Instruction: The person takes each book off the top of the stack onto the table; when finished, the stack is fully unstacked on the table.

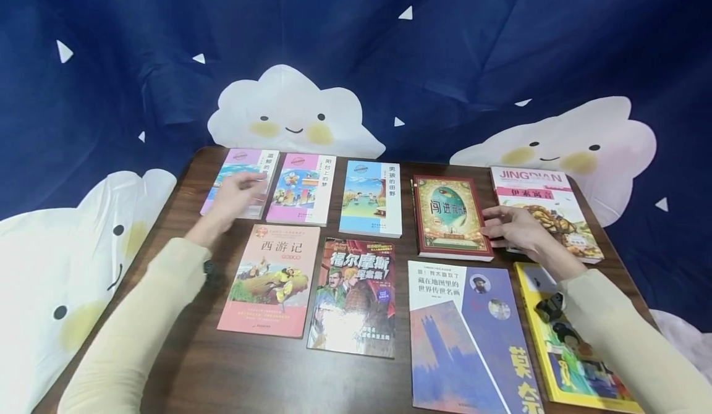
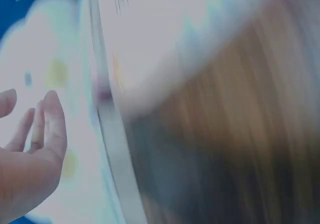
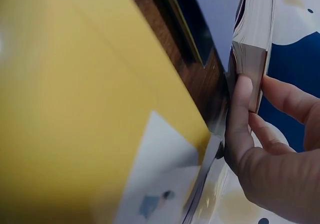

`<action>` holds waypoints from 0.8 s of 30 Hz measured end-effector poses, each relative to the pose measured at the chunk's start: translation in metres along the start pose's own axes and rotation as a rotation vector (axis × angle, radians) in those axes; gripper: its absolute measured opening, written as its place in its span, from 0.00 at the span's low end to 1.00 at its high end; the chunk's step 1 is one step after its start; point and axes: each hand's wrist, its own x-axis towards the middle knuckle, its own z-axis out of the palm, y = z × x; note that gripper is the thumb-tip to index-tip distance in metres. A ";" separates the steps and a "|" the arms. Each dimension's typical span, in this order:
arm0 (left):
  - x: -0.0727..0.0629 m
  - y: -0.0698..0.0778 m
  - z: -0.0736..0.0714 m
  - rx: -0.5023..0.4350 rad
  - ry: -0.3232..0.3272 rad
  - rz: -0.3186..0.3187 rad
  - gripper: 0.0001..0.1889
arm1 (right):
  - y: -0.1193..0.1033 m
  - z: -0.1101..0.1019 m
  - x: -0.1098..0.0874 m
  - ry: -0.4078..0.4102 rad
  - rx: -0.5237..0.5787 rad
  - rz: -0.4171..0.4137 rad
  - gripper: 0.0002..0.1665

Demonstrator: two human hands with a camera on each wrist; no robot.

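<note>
My left hand [image 1: 236, 199] is over the purple-and-white book [image 1: 230, 170] at the back left, its fingers loosely bent. In the left wrist view that hand [image 2: 37, 149] holds nothing, and its fingers stand apart from the blurred book edge [image 2: 117, 149]. At the right edge of the red-bordered book [image 1: 450, 216] is my right hand [image 1: 514, 228]. The right wrist view shows this hand [image 3: 280, 154] with thumb and fingers on either side of the book's thick page block [image 3: 252, 27], pinching it. The book lies face up.
Beside them lie a pink book [image 1: 300, 191], a light-blue book [image 1: 369, 201] and a white-and-pink book [image 1: 523, 182]. Nearer on the brown table [image 1: 250, 371] lie a red-and-green book [image 1: 269, 284], a detective book [image 1: 353, 303], a large blue-purple book [image 1: 461, 352] and a yellow-edged book [image 1: 573, 364].
</note>
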 end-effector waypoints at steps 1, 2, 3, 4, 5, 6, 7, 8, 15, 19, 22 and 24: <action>-0.001 0.008 0.014 -0.013 -0.039 0.004 0.25 | 0.000 0.000 0.000 0.000 0.003 -0.002 0.40; -0.001 0.015 0.028 -0.019 -0.072 0.006 0.25 | -0.001 0.000 0.000 -0.001 0.006 -0.003 0.40; -0.002 0.022 0.043 -0.035 -0.105 0.009 0.25 | -0.001 0.001 0.000 0.000 0.009 -0.004 0.40; -0.004 0.029 0.058 -0.060 -0.134 0.005 0.25 | -0.001 0.001 -0.001 0.001 0.009 -0.004 0.40; -0.005 0.036 0.072 -0.089 -0.165 0.000 0.25 | -0.001 0.001 -0.001 0.003 0.009 -0.005 0.40; -0.006 0.043 0.086 -0.124 -0.195 -0.010 0.25 | -0.001 0.001 -0.001 0.006 0.009 -0.005 0.40; -0.007 0.049 0.100 -0.153 -0.227 -0.012 0.25 | -0.001 0.001 -0.001 0.008 0.007 -0.006 0.40; -0.008 0.055 0.114 -0.184 -0.256 -0.016 0.25 | -0.001 0.001 -0.001 0.012 0.005 -0.006 0.40; -0.016 0.081 0.196 -0.310 -0.444 -0.047 0.24 | 0.001 0.001 -0.002 0.014 0.009 -0.015 0.40; -0.020 0.086 0.227 -0.315 -0.514 -0.065 0.24 | 0.002 0.000 0.000 0.010 0.014 -0.016 0.40; -0.022 0.091 0.240 -0.311 -0.535 -0.077 0.24 | 0.002 0.000 0.000 0.011 0.021 -0.014 0.40; -0.022 0.094 0.247 -0.314 -0.533 -0.092 0.25 | 0.001 0.000 -0.001 0.014 0.024 -0.013 0.40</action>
